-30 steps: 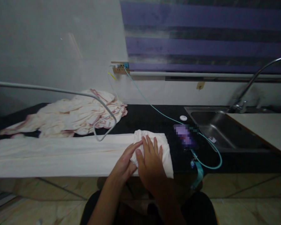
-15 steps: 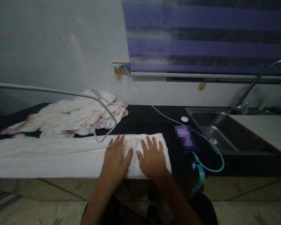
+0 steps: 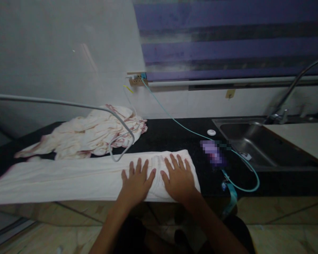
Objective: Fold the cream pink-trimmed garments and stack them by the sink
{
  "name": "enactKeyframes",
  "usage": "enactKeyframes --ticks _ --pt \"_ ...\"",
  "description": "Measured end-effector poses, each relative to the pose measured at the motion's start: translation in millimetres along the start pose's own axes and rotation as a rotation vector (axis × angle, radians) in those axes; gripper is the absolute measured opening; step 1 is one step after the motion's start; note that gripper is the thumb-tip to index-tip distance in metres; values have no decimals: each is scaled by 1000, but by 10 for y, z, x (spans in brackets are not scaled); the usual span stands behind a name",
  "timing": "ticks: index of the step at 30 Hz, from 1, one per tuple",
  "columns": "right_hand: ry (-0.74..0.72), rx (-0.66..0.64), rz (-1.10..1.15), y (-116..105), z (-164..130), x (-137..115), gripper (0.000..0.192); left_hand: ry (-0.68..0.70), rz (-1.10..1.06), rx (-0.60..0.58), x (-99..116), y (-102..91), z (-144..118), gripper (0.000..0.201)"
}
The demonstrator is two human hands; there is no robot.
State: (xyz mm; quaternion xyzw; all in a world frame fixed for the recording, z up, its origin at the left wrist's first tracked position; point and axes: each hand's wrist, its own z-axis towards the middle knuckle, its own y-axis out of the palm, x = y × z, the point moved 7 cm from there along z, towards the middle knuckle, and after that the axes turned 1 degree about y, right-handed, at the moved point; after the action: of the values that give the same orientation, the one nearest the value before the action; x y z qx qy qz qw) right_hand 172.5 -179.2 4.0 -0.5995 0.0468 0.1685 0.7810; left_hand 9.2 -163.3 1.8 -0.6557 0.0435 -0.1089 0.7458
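Note:
A long white cloth (image 3: 76,180) lies stretched along the front of the black counter, with its right end folded over. Flat on that cloth rests my left hand (image 3: 137,180), fingers spread, just left of a raised seam or edge. My right hand (image 3: 178,176) presses on the folded right end, its fingers also apart. Neither hand grips anything. Behind the cloth is a crumpled cream cloth (image 3: 95,132) with reddish edging. A bent grey cable or rod (image 3: 116,116) passes in front of both cloths.
Right of the cloth lie a blurred purple phone-like object (image 3: 213,153), a teal cable (image 3: 257,181) with a strap, and a white round object (image 3: 211,132). Farther right are a steel sink (image 3: 254,144), a faucet (image 3: 288,93) and a pale board (image 3: 307,135). The black counter (image 3: 172,135) ends near my lap.
My left hand's fingers have spread wider on the cloth. The view has shifted slightly; both hands remain flat on the cloth.

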Motion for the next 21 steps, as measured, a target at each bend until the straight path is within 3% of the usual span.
enactKeyframes --ticks 10,16,21 --pt "46 -27 -132 -163 -167 588 66 21 58 15 634 154 152 64" --pt "23 -75 -137 -150 -192 584 69 29 87 64 646 139 60 61" --pt "12 3 -55 -174 -185 583 68 60 37 94 651 99 5 58"
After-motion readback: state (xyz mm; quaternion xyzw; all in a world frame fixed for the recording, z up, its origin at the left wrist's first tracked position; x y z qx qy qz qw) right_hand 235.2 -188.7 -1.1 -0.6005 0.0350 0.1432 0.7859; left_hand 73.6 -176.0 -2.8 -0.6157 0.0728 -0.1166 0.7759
